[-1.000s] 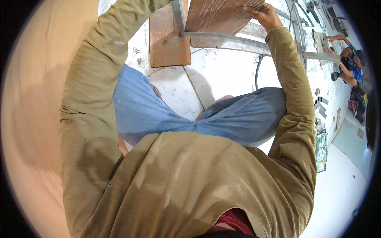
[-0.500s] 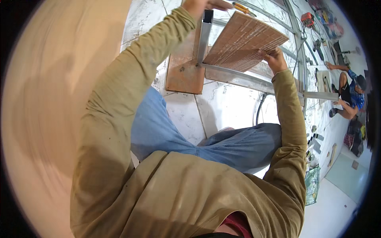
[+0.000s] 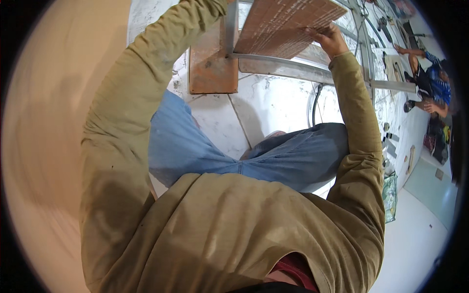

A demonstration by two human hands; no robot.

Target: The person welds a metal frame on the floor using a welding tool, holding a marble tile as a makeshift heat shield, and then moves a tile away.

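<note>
Tile (image 3: 288, 29), reddish brown, ridged and streaked with white, up at the top of the view, tilted over a metal frame (image 3: 288, 67), lower left corner right at the meeting of two bars, touching or not too hard to call. And gripped at the right-hand edge: fingers and thumb of the right hand (image 3: 333, 41) pinching it, wrist out of a khaki sleeve (image 3: 359, 102). Over on the left, a matching sleeved arm (image 3: 146, 63) extended past the upper edge, left hand cut off, grip impossible to tell. Just beside the frame's corner, a rusty-orange board (image 3: 213, 71) on white marbled flooring (image 3: 222, 117). Nearer the body, blue jeans (image 3: 195, 141), knees spread wide, black cable (image 3: 312, 102) curving just beyond the right knee. Far right, a co-worker (image 3: 439, 90) in a blue top, low to the floor, well apart; below, a green patterned bag (image 3: 390, 195). Far left, one broad tan surface (image 3: 44, 146).
</note>
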